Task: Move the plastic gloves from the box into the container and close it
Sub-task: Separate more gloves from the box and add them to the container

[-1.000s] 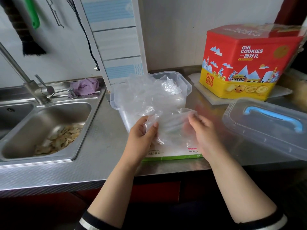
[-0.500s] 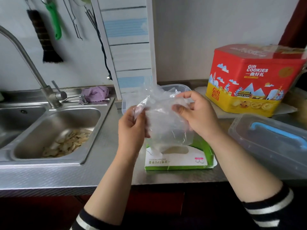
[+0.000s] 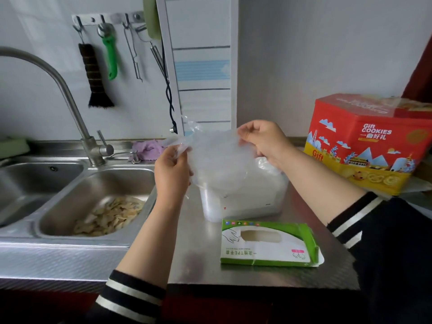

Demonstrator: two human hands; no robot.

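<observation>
The gloves (image 3: 217, 160), a clear bunch, are hanging in the air right above the open container (image 3: 243, 197). The left hand (image 3: 171, 174) is gripping their left edge with its fingers curled round the film, and the right hand (image 3: 264, 139) is pinching their top right corner between thumb and fingers. The container is sitting on the steel surface (image 3: 198, 253) with more film inside it. Just in front of the container the green box (image 3: 268, 244) is lying flat. Left of the container is the sink (image 3: 70, 202), right of it the cookie tin (image 3: 369, 143).
</observation>
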